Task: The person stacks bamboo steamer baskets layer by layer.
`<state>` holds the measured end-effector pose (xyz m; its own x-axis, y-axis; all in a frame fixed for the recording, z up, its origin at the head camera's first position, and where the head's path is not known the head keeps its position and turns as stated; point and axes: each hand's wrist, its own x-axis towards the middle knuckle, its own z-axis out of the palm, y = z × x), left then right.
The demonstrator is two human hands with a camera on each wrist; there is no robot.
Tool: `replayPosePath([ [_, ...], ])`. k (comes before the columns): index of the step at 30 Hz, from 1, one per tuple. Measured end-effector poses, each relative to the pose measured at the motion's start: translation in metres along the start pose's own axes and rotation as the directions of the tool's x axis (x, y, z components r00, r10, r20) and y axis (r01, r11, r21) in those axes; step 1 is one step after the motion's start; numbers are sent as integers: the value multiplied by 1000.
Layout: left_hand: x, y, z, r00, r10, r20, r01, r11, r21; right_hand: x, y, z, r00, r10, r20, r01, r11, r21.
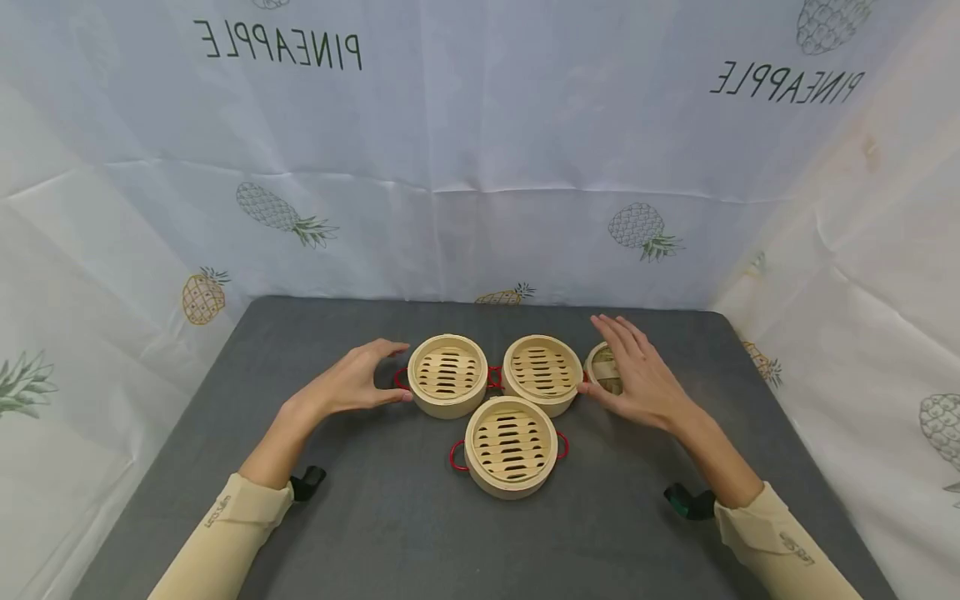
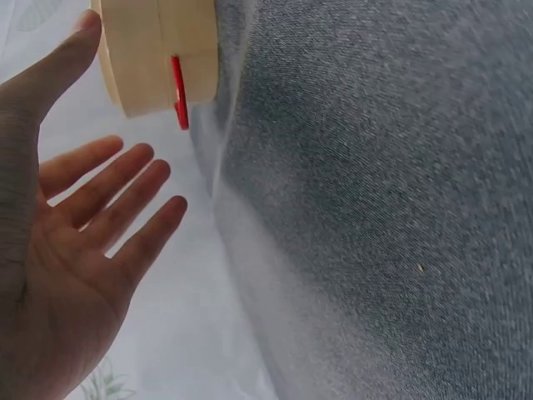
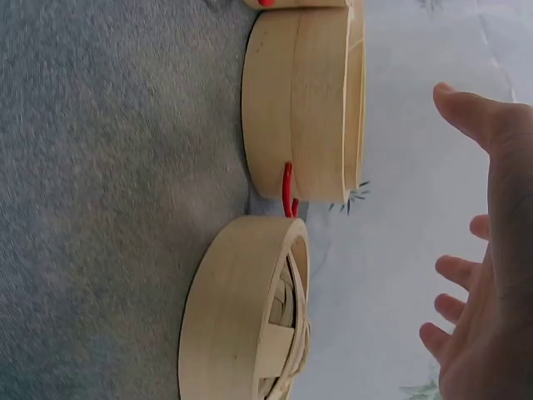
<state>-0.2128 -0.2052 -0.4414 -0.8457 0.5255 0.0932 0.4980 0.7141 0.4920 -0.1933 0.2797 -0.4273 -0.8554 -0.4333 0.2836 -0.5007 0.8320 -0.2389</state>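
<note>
Three small round bamboo steamer baskets with slatted bottoms and red side handles stand on the grey table. My left hand (image 1: 358,379) is beside the back left basket (image 1: 447,407), thumb and fingers spread apart at its left handle (image 2: 180,92). The back right basket (image 1: 542,403) stands next to it, their red handles meeting. Centred in front of these two is the third basket (image 1: 510,486). My right hand (image 1: 637,379), fingers extended, hovers over the woven steamer lid (image 3: 237,308) and partly hides it in the head view. Neither hand holds anything.
The dark grey tabletop (image 1: 375,517) extends around the baskets. A white curtain (image 1: 465,250) printed with pineapples hangs behind and at both sides. A dark strap-like piece (image 1: 307,483) sits by the left cuff, another (image 1: 688,502) by the right cuff.
</note>
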Motion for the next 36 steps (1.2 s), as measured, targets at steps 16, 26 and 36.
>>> replayPosePath([
  [16, 6, 2, -2, 1000, 21, 20, -20, 999, -41, -8, -15, 7, 997, -1, 80, -13, 985, 169],
  [26, 6, 1, 0, 999, 51, 18, -50, 997, -63, -12, -24, 12, 992, -35, 118, 1, 963, 271],
  [36, 7, -1, 0, 999, 39, 30, -37, 997, -73, -14, -30, 11, 991, -20, 130, -19, 956, 291],
])
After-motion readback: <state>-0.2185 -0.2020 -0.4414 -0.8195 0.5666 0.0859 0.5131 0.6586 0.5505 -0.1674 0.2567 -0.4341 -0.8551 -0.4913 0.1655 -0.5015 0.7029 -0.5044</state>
